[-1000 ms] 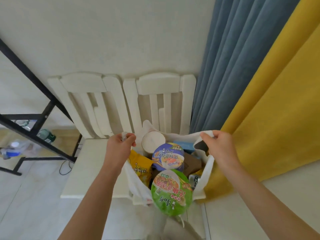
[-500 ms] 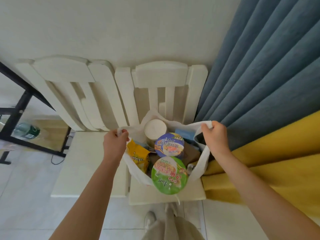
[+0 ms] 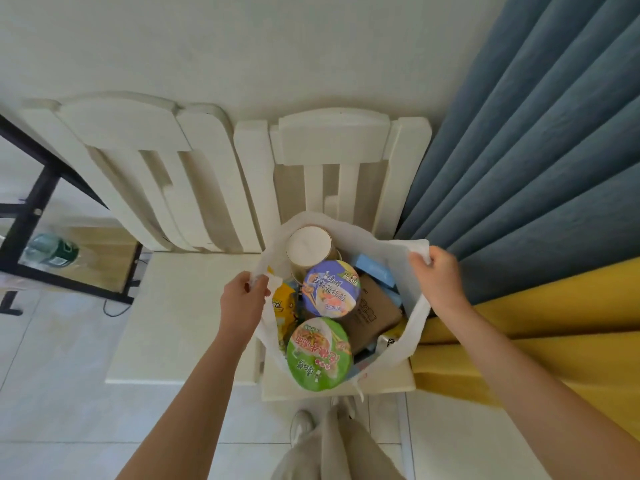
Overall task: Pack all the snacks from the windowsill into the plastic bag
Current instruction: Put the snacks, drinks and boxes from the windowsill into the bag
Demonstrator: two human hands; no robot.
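The left hand (image 3: 242,299) pinches one handle of the white plastic bag (image 3: 412,337) and the right hand (image 3: 438,278) grips the other, the hands well apart and the bag's mouth gaping. Inside lie a green-lidded noodle bowl (image 3: 318,355) nearest the person, a purple-lidded noodle cup (image 3: 330,289) behind it, a white-lidded tub (image 3: 308,245) at the back, a yellow packet (image 3: 284,306) on the left and a brown carton (image 3: 374,313) on the right. The bag stands on a white chair seat (image 3: 391,384) beside a blue curtain (image 3: 519,168).
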